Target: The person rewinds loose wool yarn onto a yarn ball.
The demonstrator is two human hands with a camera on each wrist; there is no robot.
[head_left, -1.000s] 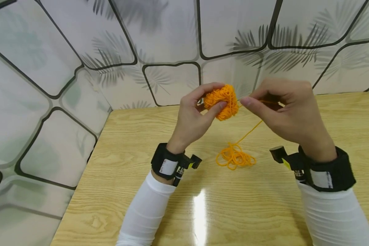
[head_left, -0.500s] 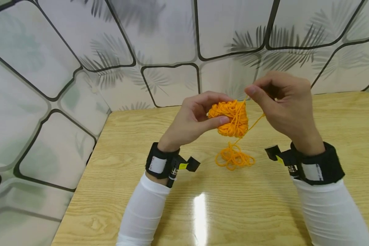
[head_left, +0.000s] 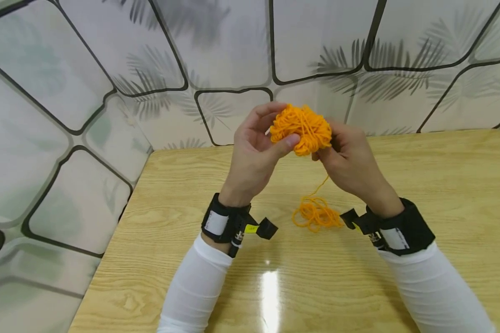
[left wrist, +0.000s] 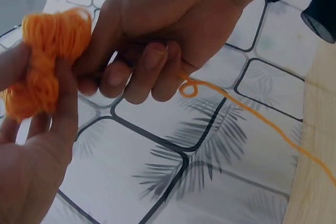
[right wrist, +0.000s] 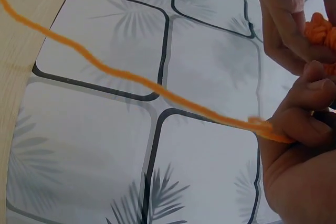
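My left hand holds a bundle of orange yarn up above the table, its thumb pressed on the near face. At the bundle's right side is my right hand, its fingers curled round the yarn strand. In the left wrist view the bundle looks pinched in at the middle, with loops above and below. The strand runs out from under the curled right fingers. Below the hands a loose pile of yarn lies on the table. The right fingertips are partly hidden behind the bundle.
The wooden table spans the space under both arms. A patterned wall with dark lines and leaf prints stands behind it and along the left. Each wrist wears a black camera strap.
The bundle dipped and turned, then rose again in my left hand. My right hand, apart from it half a second ago, has moved left to the bundle's right side.
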